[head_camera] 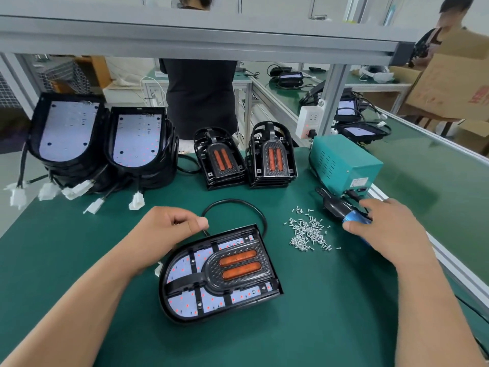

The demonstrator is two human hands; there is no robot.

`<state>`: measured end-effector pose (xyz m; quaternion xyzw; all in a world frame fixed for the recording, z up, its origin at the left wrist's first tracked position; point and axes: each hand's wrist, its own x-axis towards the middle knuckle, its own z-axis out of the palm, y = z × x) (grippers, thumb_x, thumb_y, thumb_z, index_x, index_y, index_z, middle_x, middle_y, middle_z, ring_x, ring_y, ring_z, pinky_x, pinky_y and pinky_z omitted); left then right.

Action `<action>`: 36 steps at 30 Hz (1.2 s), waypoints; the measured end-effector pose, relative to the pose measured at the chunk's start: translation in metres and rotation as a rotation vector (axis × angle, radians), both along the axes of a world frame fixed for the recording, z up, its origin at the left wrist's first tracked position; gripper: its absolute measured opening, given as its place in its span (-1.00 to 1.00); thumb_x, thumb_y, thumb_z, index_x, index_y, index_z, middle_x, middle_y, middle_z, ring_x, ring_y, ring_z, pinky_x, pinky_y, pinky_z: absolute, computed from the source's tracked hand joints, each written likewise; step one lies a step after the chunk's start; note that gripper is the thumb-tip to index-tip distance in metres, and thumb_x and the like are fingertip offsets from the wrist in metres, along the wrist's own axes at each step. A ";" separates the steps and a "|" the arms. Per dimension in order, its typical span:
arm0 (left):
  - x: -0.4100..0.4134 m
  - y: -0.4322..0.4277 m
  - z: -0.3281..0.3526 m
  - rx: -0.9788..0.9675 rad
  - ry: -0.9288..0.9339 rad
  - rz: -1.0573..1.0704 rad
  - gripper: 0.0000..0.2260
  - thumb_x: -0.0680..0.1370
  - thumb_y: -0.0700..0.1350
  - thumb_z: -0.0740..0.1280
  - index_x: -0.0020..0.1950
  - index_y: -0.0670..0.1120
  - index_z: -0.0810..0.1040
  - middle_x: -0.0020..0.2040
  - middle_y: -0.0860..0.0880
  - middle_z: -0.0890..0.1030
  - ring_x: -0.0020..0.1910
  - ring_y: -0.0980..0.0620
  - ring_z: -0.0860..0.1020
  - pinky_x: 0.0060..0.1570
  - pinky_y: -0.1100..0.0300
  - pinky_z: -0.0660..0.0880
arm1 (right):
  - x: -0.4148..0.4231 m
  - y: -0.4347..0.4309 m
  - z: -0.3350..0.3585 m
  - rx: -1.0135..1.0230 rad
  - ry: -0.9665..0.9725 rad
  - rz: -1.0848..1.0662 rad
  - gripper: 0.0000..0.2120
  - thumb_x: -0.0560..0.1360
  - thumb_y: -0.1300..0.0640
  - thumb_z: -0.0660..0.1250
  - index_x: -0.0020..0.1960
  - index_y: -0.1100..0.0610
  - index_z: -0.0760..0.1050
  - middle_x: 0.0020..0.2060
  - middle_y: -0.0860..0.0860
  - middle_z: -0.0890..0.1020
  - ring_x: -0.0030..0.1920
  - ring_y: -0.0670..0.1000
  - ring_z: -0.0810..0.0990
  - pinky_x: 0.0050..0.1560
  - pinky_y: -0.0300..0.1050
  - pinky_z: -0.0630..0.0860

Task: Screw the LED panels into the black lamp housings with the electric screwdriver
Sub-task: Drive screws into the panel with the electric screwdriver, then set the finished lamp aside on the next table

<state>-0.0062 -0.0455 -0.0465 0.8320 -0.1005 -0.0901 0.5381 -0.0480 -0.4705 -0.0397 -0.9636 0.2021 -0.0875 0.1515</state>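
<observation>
The lamp housing (169, 312) lies flat in the middle of the table (79, 247), open face up, probably so the screw points of the LED panel (182, 303) inside it can be reached from above. A black frame with two orange lenses (239, 266) sits over the panel.

The left hand (164, 231) is at the housing's 11 o'clock corner with its fingers curled, just where the black cable (238, 201) leaves the housing. I cannot tell whether it pinches the cable or only steadies the corner.

The right hand (391, 229), at 2 o'clock from the housing, is wrapped around the blue body of the electric screwdriver (353, 218), whose black nose points away toward 11 o'clock, well apart from the housing. The tool looks freshly taken up, not yet aimed.

The loose screws (308, 233) are heaped between the housing and the right hand, an easy reach for the bit. The teal power box (344, 165) stands at 1 o'clock, beyond the screwdriver. More housings (68, 128) are stacked at 10 o'clock and spare frames (272, 157) at 12, waiting their turn.
</observation>
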 end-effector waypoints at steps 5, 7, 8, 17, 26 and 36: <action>0.009 0.010 -0.002 0.140 -0.066 0.084 -0.91 0.55 -0.01 0.54 -0.15 0.12 0.80 -0.09 0.20 0.76 -0.07 0.30 0.68 -0.02 0.30 0.48 | -0.001 0.010 0.004 0.005 -0.213 0.062 -0.51 0.53 -0.13 0.49 0.39 0.05 0.60 0.13 0.09 0.54 0.28 0.22 0.47 0.11 0.12 0.54; 0.012 0.014 -0.002 0.174 -0.057 0.074 -0.92 0.55 0.02 0.53 -0.14 0.15 0.78 -0.09 0.19 0.76 -0.03 0.23 0.69 0.02 0.24 0.54 | -0.001 0.022 0.009 0.048 -0.329 0.138 -0.61 0.56 -0.06 0.45 0.34 0.05 0.64 0.09 0.01 0.59 0.22 0.15 0.53 0.13 0.07 0.51; 0.012 0.015 -0.002 0.191 -0.054 0.070 -0.92 0.55 0.02 0.53 -0.13 0.15 0.78 -0.08 0.17 0.77 -0.01 0.17 0.70 0.07 0.18 0.58 | -0.002 0.030 0.011 0.081 -0.368 0.200 -0.66 0.57 -0.03 0.44 0.31 0.02 0.66 0.04 -0.08 0.61 0.15 0.08 0.55 0.10 0.02 0.48; 0.006 0.014 0.005 0.236 -0.014 -0.083 -0.43 0.39 0.50 0.43 -0.11 -0.02 0.77 -0.21 -0.13 0.69 -0.25 0.10 0.51 -0.11 0.10 0.46 | 0.004 0.109 -0.009 0.023 -0.125 0.909 -0.72 0.65 0.26 0.34 0.31 0.07 0.63 0.20 -0.11 0.55 0.26 -0.08 0.48 0.34 -0.17 0.40; -0.002 -0.002 0.006 0.262 0.006 -0.211 -0.46 0.37 0.43 0.50 -0.26 -0.07 0.65 -0.38 0.01 0.35 -0.35 0.03 0.29 -0.32 0.15 0.26 | 0.017 0.128 -0.023 -0.065 -0.053 0.959 -0.67 0.54 0.41 0.28 0.24 0.14 0.54 0.22 -0.11 0.46 0.19 -0.04 0.49 0.17 -0.13 0.46; 0.001 -0.012 -0.001 -0.082 -0.004 0.069 -0.34 0.42 0.39 0.51 -0.26 -0.24 0.51 -0.33 -0.11 0.38 -0.31 -0.05 0.29 -0.22 0.05 0.28 | 0.018 0.140 -0.019 0.702 -0.318 0.612 -0.78 0.67 0.32 0.30 -0.06 0.05 0.52 -0.23 0.02 0.61 -0.29 -0.03 0.49 -0.23 -0.13 0.47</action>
